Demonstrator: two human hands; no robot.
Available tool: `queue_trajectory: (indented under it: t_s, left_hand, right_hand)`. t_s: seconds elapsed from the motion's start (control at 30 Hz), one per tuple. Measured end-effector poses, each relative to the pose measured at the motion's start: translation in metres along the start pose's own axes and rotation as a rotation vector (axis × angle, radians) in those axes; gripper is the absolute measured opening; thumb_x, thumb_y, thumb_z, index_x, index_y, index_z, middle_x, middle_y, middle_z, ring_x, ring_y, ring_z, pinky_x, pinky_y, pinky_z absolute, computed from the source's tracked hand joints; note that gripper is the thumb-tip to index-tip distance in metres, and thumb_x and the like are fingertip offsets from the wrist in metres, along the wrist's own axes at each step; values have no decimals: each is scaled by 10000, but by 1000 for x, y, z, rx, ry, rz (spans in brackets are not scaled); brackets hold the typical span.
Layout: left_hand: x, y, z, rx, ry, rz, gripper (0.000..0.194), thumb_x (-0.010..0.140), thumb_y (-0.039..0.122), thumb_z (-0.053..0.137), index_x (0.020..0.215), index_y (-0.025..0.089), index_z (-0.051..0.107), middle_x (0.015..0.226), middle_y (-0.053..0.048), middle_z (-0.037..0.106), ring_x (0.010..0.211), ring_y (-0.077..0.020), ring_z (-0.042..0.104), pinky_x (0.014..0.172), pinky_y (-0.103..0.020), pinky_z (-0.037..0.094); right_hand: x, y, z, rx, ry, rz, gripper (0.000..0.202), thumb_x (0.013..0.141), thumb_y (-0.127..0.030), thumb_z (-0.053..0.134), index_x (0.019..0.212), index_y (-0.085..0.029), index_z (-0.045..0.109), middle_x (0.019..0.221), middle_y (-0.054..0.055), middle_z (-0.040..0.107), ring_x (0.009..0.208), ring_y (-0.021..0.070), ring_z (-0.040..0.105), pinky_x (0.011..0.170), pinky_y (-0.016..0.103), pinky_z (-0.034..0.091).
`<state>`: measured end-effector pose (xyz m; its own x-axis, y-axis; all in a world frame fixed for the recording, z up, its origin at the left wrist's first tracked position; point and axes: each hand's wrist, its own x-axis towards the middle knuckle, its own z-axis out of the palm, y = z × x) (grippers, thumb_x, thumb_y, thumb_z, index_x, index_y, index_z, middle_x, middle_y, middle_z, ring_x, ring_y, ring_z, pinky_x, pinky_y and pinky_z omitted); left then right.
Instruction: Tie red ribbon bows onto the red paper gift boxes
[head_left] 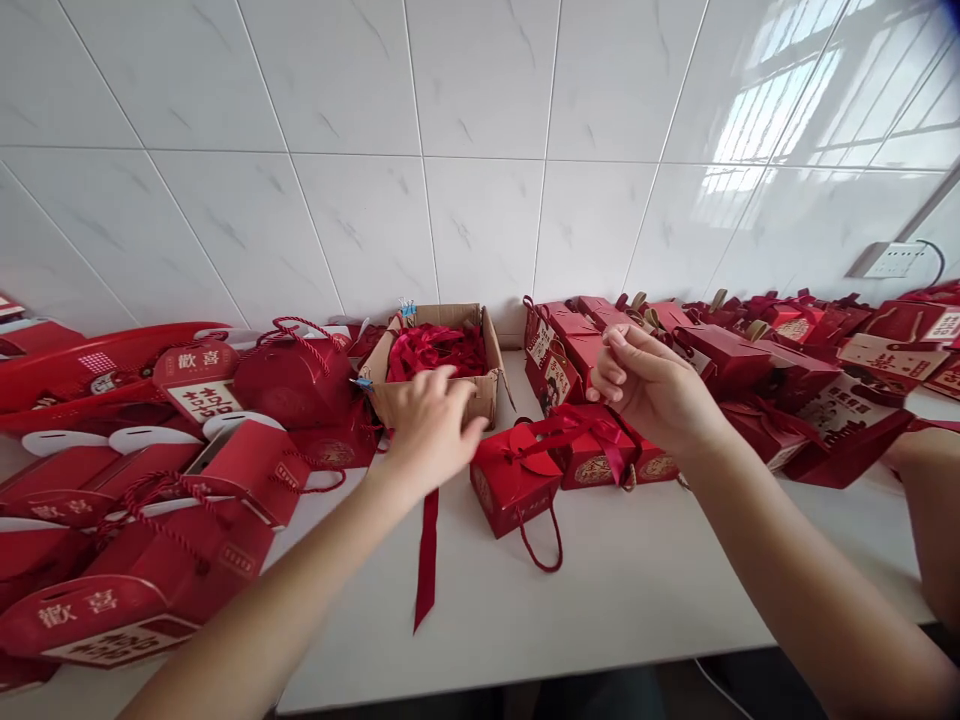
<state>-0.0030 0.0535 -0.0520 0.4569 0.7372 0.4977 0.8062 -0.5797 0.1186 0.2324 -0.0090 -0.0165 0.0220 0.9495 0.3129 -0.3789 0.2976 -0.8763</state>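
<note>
My left hand (433,428) is open, fingers spread, in front of a cardboard box (480,402) filled with dark red ribbons (435,350). A loose length of red ribbon (426,570) runs down the white table below this hand; its upper end is hidden. My right hand (654,385) is raised in a pinch above the gift boxes, and whatever its fingertips may hold cannot be made out. Between my hands stands a red gift box (514,475) with a cord handle (551,555) drooping in front. Beside it is another red box (589,462) with a ribbon bow (600,430).
Red boxes with white flaps (225,540) crowd the left side, with a red plastic tray (45,375) behind. Rows of red gift boxes (720,370) fill the right. Another person's arm (934,510) enters at the right edge. A tiled wall (480,230) closes the back.
</note>
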Motion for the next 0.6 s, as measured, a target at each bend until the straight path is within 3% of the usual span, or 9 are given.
queue_trajectory:
  t_s: [0.1,0.23,0.37,0.6]
  left_hand:
    - [-13,24,28,-233,-173,164,447,815,536,579,1121,219,652,1356,-129,529,1271,-317,450,1035,-507,378]
    - [-18,35,49,-337,-275,162,473,843,564,528,1220,292,618,1401,-71,518,1303,-332,434,1051,-540,357]
    - [-18,23,50,-444,-351,162,395,854,525,535,1167,312,647,1400,-55,515,1240,-291,515,1039,-506,388]
    - [-22,13,48,-496,-342,225,370,843,480,579,1155,293,652,1367,-67,526,1191,-279,542,1022,-482,410]
  right_hand:
    - [-4,4,9,13,-26,18,143,869,-245,602,781,-213,495,568,-64,437,467,71,413,512,211,456]
    - [-14,2,11,-21,-51,15,134,883,-256,584,790,-221,493,549,-71,387,435,62,309,441,188,340]
    - [-28,3,-3,-121,-49,46,144,875,-295,603,796,-227,504,529,-70,327,448,73,218,424,201,207]
    - [-45,21,-33,-127,30,103,107,886,-295,592,824,-233,530,550,-65,317,465,82,221,442,223,198]
